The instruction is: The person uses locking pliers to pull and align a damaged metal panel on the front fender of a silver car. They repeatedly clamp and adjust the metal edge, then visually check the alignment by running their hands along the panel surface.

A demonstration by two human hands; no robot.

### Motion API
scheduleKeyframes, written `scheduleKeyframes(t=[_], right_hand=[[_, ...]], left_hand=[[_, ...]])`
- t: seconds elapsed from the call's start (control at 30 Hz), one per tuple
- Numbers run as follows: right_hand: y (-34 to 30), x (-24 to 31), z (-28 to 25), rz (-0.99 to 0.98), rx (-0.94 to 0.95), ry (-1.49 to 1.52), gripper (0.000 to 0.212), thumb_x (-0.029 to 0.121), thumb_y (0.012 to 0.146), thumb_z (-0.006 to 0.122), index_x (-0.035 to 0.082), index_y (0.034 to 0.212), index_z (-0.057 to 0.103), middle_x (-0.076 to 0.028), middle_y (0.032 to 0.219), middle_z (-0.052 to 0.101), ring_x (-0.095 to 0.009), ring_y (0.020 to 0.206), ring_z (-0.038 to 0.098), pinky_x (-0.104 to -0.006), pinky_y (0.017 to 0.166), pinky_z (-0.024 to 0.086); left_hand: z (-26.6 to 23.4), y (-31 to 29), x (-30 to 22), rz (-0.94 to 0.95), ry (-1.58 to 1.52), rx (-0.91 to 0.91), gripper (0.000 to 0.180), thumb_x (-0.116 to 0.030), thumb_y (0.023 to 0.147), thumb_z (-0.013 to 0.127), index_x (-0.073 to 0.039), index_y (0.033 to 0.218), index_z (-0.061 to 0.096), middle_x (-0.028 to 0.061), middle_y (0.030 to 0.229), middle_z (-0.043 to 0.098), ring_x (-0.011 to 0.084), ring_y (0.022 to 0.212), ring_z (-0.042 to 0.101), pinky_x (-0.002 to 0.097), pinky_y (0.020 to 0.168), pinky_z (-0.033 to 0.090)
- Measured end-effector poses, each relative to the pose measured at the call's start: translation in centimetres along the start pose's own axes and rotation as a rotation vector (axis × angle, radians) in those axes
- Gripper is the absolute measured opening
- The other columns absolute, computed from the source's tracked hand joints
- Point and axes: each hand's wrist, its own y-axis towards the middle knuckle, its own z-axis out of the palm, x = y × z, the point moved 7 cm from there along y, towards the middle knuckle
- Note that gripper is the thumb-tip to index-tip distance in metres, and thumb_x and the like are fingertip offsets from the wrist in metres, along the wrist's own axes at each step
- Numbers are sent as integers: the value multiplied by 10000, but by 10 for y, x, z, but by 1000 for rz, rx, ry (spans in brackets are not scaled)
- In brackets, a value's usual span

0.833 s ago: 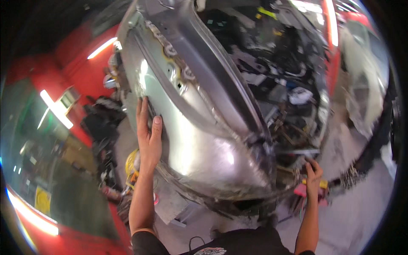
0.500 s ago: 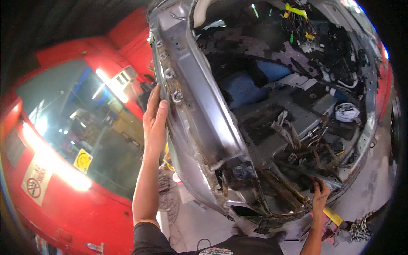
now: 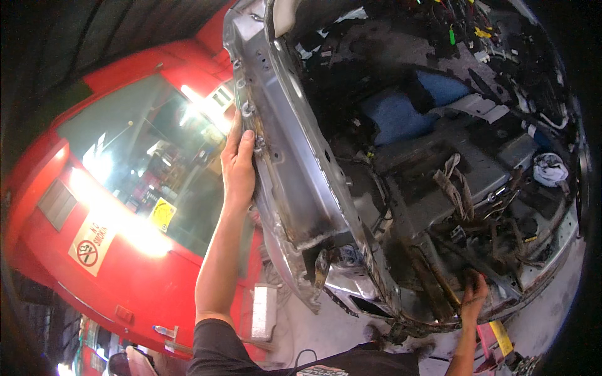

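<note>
A stripped grey car body (image 3: 276, 125) stands in front of me, its outer edge lined with rough, ragged holes. Along that edge lies my left hand (image 3: 238, 175), open, with fingers stretched flat on the outer side and the thumb near the flange. My right hand (image 3: 474, 296) is low on the right, at the near rim of the opened floor. Its fingers are curled together; what they hold, if anything, is hidden. Beside it runs a rusty-brown bar (image 3: 433, 276). Farther in lie a crumpled grey-brown cloth or glove (image 3: 454, 188) and several metal tools (image 3: 498, 194).
A red vehicle (image 3: 150, 282) with a large window is close on the left. Inside the body are blue padding (image 3: 401, 116), a white bundle (image 3: 550, 169) and loose wiring (image 3: 480, 31). A red and yellow object (image 3: 495, 338) stands on the floor by my right forearm.
The view has shifted, so the red vehicle and the floor of the body sit farther right. Both hands stay at the car body; the left thumb appears slightly farther up the edge.
</note>
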Motion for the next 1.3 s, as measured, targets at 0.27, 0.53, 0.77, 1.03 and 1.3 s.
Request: scheduleKeyframes(t=[0.27, 0.53, 0.77, 1.03, 1.3], right_hand=[[14, 12, 7, -51, 32, -86, 225, -26, 943, 527, -61, 1120, 661, -174, 946, 644, -269, 899, 625, -349, 850, 478], [10, -2, 1, -215, -165, -153, 234, -9, 998, 490, -54, 1171, 641, -124, 1084, 647, -236, 1008, 610, -310, 919, 461], [24, -24, -12, -83, 67, 124, 266, -71, 980, 532, -43, 1236, 600, -134, 1169, 632, -224, 1051, 607, -294, 964, 451], [33, 44, 12, -53, 23, 17, 247, 23, 925, 634, -66, 1155, 649, -154, 1023, 676, -247, 944, 642, -334, 866, 496], [33, 278, 104, -491, 274, 135, 360, 125, 903, 648, -55, 1214, 655, -240, 1145, 654, -386, 1046, 660, -392, 924, 508]], left_hand=[[-1, -2, -11, 80, 136, -15, 605, -330, 1074, 492, -66, 1599, 349, 141, 1554, 484, 215, 1405, 450, 354, 1190, 300], [1, -4, -10, 25, 72, -27, 602, -318, 1074, 507, -5, 1569, 367, 138, 1641, 365, 225, 1510, 322, 343, 1221, 238], [-10, -11, 21, -134, -207, 126, 625, -323, 1084, 500, -13, 1593, 313, 132, 1673, 296, 221, 1544, 244, 345, 1241, 174], [-14, -34, 12, -93, -255, 238, 887, -382, 954, 723, -17, 1615, 258, 153, 1674, 274, 245, 1532, 268, 375, 1239, 204], [-28, -36, -34, 426, 382, 123, 507, -266, 943, 725, -44, 1388, 620, 185, 1547, 457, 317, 1505, 352, 475, 1229, 258]])
